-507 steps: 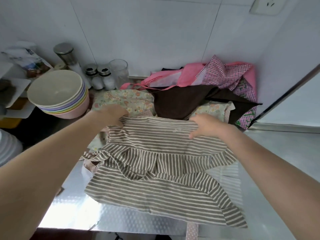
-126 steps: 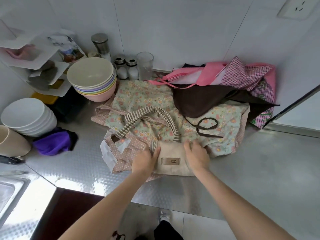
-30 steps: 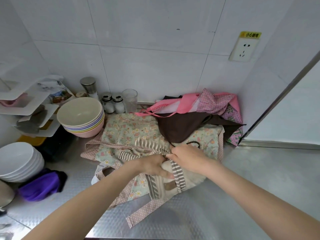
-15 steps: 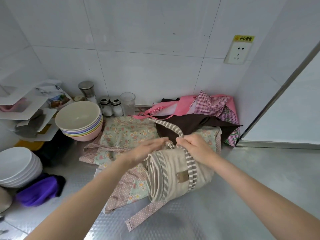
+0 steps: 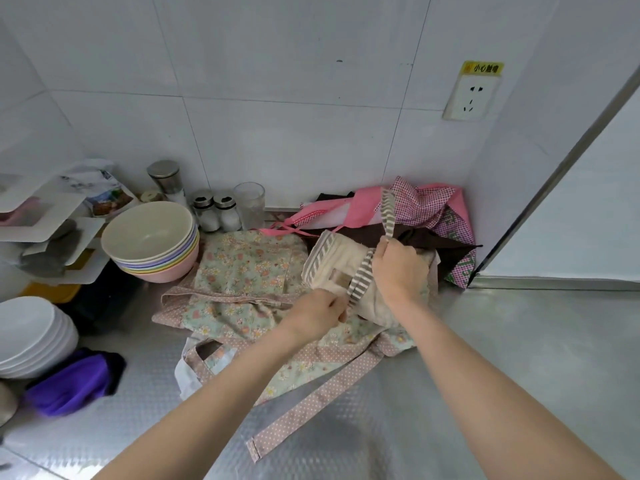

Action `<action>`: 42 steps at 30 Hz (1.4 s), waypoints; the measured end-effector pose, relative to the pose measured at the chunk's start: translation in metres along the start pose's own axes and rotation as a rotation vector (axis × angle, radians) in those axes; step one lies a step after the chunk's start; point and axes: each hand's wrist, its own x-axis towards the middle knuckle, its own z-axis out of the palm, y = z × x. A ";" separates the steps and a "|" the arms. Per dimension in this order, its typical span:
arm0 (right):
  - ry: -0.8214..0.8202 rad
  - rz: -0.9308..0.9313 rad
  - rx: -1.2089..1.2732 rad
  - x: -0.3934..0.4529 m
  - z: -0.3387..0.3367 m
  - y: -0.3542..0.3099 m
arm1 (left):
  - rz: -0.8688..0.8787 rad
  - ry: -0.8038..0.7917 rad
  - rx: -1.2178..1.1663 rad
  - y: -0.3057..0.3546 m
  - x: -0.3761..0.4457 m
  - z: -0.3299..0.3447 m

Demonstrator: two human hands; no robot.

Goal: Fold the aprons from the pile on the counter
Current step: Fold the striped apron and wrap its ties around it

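Observation:
The striped apron [image 5: 334, 268] is rolled into a beige bundle held above the counter, its striped strap [image 5: 362, 278] wound around it. My right hand [image 5: 398, 268] grips the bundle and the strap's upper part, whose loose end [image 5: 388, 213] sticks up. My left hand [image 5: 320, 311] pinches the strap's lower end below the roll. A floral apron [image 5: 242, 271] with dotted pink ties lies spread under them. The pile of pink, checked and brown aprons [image 5: 419, 216] sits in the back corner.
A stack of pastel bowls [image 5: 152, 242] stands at the left, with shakers [image 5: 216, 211] and a glass [image 5: 250, 204] behind. White plates [image 5: 31, 336] and a purple cloth [image 5: 74, 384] lie at the far left. The steel counter [image 5: 519, 358] extends to the right.
The rolled bundle has turned and lifted toward the back right. The strap now wraps around its middle, pulled apart between my hands. The left hand dropped below the roll.

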 end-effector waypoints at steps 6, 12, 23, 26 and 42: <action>-0.027 -0.157 -0.034 -0.048 0.033 0.008 | -0.010 0.051 -0.219 0.009 0.012 -0.011; -0.160 -0.227 -0.179 -0.062 0.038 0.018 | -0.163 -0.135 -0.777 -0.002 0.010 0.004; -0.307 -0.313 0.202 -0.099 0.065 0.027 | -0.372 -0.176 -0.755 -0.036 0.013 0.018; -0.599 -0.029 0.659 -0.094 0.064 0.016 | -0.375 -0.195 -0.781 -0.041 0.012 0.016; -0.672 0.083 0.657 -0.072 0.058 0.014 | -0.270 -0.223 -0.896 -0.056 0.007 0.017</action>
